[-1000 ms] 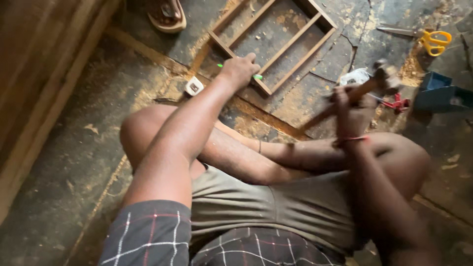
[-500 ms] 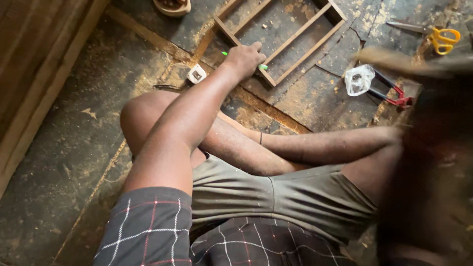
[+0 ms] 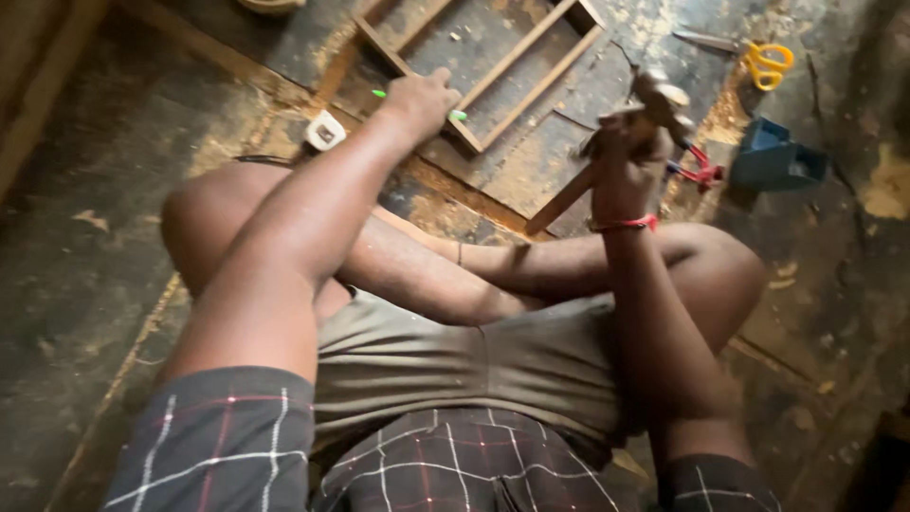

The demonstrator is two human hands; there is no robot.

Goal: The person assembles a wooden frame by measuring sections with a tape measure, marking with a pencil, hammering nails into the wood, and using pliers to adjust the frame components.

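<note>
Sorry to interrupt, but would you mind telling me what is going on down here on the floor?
A person sits cross-legged on a dusty floor. The left hand rests on a corner of a wooden frame and holds a slim green stick. The right hand holds a wooden-handled hammer raised above the floor. Yellow-handled scissors, a blue box and a small tape measure lie around.

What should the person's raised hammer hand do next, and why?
Probably bring the hammer down onto the wooden frame beside the left hand. The right hand holds the hammer lifted above the floor, while the left hand rests on the frame's corner gripping a green pencil, seemingly steadying it. Whether a nail stands there is too small to tell.
</note>
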